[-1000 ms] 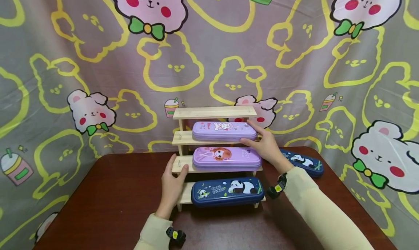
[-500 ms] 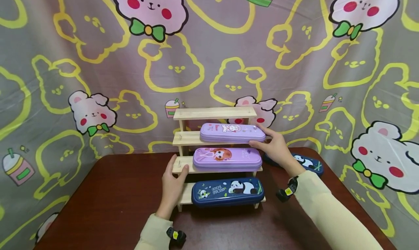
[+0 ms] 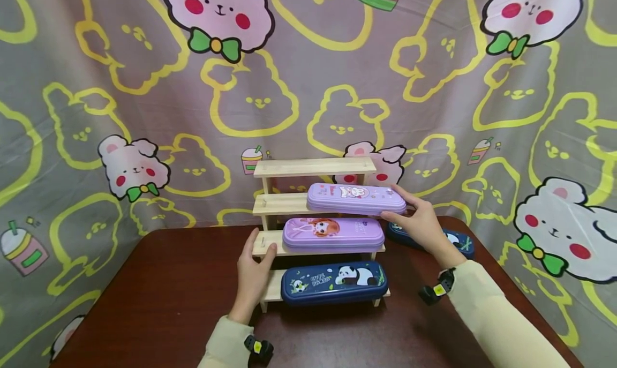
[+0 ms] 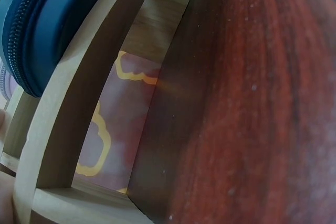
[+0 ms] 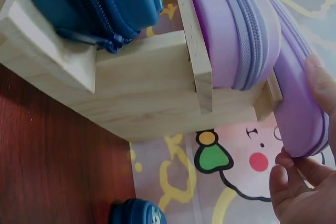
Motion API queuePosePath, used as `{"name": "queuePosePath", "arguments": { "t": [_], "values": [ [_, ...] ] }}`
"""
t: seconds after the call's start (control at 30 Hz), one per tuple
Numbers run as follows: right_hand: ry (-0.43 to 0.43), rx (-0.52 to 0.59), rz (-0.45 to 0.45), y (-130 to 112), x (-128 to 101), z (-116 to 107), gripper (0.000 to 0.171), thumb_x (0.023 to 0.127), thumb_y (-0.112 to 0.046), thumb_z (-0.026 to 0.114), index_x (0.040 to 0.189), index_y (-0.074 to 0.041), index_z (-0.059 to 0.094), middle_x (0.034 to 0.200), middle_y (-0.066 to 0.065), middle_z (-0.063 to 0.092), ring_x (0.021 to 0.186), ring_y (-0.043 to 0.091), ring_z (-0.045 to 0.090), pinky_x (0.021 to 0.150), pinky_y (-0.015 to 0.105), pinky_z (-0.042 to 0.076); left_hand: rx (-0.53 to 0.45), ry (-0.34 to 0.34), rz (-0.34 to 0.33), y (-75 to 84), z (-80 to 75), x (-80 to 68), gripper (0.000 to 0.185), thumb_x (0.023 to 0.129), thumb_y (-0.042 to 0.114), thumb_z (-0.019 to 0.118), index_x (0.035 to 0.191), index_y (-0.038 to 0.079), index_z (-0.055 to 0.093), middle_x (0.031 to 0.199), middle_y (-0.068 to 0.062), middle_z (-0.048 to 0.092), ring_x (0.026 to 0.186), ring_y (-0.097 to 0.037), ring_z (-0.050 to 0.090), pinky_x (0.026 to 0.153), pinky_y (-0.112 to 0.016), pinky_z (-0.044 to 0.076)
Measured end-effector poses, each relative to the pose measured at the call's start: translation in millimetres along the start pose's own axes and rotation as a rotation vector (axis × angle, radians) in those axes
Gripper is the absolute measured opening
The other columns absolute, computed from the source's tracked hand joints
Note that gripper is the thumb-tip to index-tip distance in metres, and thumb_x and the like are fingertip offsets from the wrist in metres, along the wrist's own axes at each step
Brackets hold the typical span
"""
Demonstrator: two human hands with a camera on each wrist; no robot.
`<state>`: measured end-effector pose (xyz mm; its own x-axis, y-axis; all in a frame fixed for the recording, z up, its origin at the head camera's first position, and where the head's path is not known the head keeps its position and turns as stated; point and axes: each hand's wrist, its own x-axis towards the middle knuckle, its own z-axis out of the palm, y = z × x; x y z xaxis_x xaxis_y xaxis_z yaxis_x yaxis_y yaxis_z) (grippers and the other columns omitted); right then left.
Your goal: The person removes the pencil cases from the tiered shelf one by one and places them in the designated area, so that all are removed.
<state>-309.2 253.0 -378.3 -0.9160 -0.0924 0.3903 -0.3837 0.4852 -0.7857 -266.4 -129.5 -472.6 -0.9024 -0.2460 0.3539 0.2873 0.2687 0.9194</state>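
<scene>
My right hand (image 3: 426,228) pinches the right end of a lavender pencil case (image 3: 354,199) with a rabbit print, thumb in front and fingers behind. That case juts past the right end of the third step of a wooden tiered rack (image 3: 313,167); in the right wrist view its end (image 5: 299,111) overhangs the rack's side. At the rack's left end, my left hand (image 3: 253,271) grips the second step between thumb and fingers. A purple pencil case (image 3: 332,234) with a red-haired girl lies on that step. On the lowest step sits a navy panda pencil case (image 3: 332,283).
Another navy panda pencil case (image 3: 402,237) lies on the dark wooden table (image 3: 168,293) to the right, behind my right wrist. The rack's top step is bare. A cartoon-print curtain (image 3: 193,116) hangs close behind and around the table.
My right hand has slid the lavender pencil case to the right along the third step, so that more of the step's left part shows. My left hand stays on the rack.
</scene>
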Motion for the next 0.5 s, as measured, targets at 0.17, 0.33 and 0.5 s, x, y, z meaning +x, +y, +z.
{"name": "queuePosePath", "arguments": {
  "t": [0.17,0.33,0.5],
  "values": [
    [0.024,0.002,-0.021,3,-6,-6,0.075,0.085,-0.033,0.079,0.151,-0.024,0.043,0.142,0.017,0.05,0.105,0.029,0.056,0.075,0.014,0.051,0.001,0.01,0.011,-0.5,0.0,0.0,0.067,0.094,0.028,0.07,0.151,0.009,0.041,0.151,-0.009,0.042,0.141,-0.025,0.034,0.115,-0.047,0.026],
    [0.057,-0.035,-0.027,8,-12,-14,0.075,0.086,-0.032,0.078,0.151,-0.021,0.043,0.144,0.017,0.049,0.105,0.028,0.055,0.073,0.013,0.051,0.0,0.007,0.014,-0.2,0.0,-0.1,0.066,0.094,0.028,0.07,0.15,0.01,0.041,0.151,-0.012,0.042,0.141,-0.026,0.034,0.115,-0.047,0.025],
    [0.086,-0.065,-0.012,13,-18,-22,0.074,0.086,-0.033,0.078,0.151,-0.021,0.044,0.142,0.016,0.051,0.104,0.027,0.056,0.074,0.012,0.05,-0.002,0.006,0.007,0.6,0.3,-0.3,0.066,0.094,0.029,0.07,0.151,0.01,0.041,0.152,-0.01,0.042,0.141,-0.026,0.033,0.115,-0.047,0.025]
  ]
}}
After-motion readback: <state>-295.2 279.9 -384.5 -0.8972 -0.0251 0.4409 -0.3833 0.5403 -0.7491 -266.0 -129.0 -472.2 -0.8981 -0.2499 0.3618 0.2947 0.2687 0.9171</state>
